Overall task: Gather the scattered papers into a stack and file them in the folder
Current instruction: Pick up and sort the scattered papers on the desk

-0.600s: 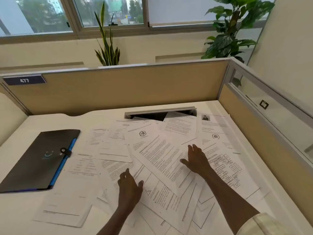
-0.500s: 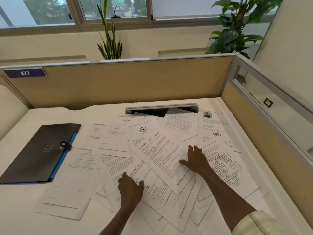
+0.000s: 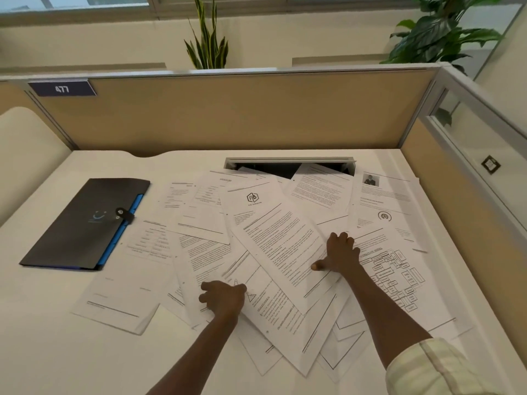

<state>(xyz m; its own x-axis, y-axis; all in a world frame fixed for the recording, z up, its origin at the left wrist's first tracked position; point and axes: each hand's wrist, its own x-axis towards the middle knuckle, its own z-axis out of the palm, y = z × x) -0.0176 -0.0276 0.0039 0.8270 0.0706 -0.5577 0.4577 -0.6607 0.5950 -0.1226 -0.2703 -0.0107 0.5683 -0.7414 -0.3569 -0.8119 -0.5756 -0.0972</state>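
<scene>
Several printed white papers [image 3: 273, 240] lie scattered and overlapping across the middle and right of the white desk [image 3: 57, 352]. My left hand [image 3: 224, 299] rests on the near sheets with its fingers curled in, thumb against a sheet with a triangle mark. My right hand [image 3: 340, 253] sits at the right edge of the top text sheet, fingers curled and thumb lying on that sheet, beside a flowchart page [image 3: 396, 275]. A closed black folder [image 3: 82, 226] with a blue edge and a snap strap lies at the left, apart from both hands.
A tan partition [image 3: 228, 112] closes the desk's back and a glass-topped one [image 3: 467, 166] the right side. An open cable slot [image 3: 288, 165] at the back holds the far ends of some sheets. One loose sheet [image 3: 119, 297] lies near left.
Both hands have gone from lying flat to curled fingers on the sheets. The view has tipped downward a little; the papers have barely shifted.
</scene>
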